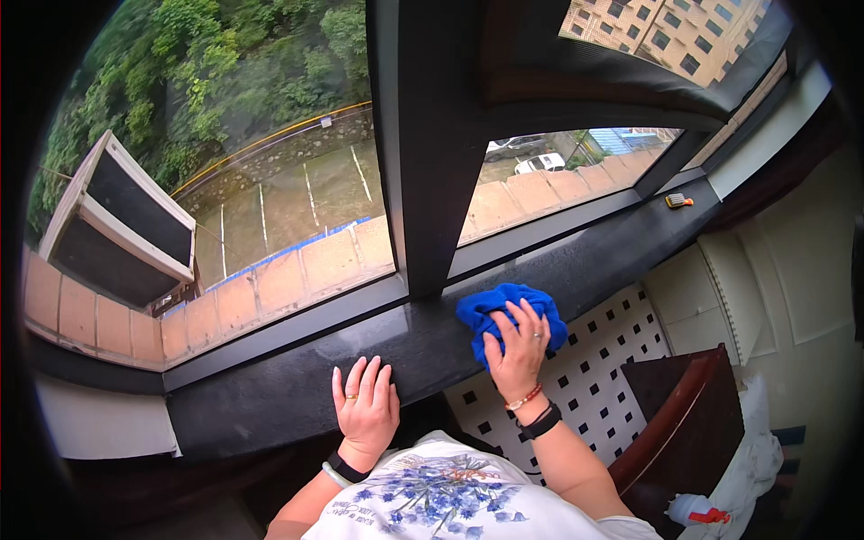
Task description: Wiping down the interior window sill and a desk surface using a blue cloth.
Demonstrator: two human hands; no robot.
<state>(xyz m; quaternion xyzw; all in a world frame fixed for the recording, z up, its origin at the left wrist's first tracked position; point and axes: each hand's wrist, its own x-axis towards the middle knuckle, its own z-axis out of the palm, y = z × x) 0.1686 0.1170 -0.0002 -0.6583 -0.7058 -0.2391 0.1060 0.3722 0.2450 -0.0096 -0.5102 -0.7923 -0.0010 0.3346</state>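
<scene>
Beneath my right hand (pixel 518 344) is a bunched blue cloth (pixel 496 304), pressed on the dark window sill (pixel 432 344) near its inner edge. The thumb and fingers spread over the cloth, which hides part of the sill under it. My left hand (pixel 368 405) rests flat on the same sill, to the left of the cloth, with nothing in it. Its fingers point toward the window frame (pixel 432 202). The sill's surface looks shiny in patches between the left hand and the glass.
A small brush (pixel 678 200) lies at the sill's far right end. Below the sill are a black-and-white tiled floor (pixel 587 378) and a dark red wooden piece of furniture (pixel 682 418). A spray bottle (pixel 695 509) with a red trigger is at lower right. Outside stands a box-like unit (pixel 121 229).
</scene>
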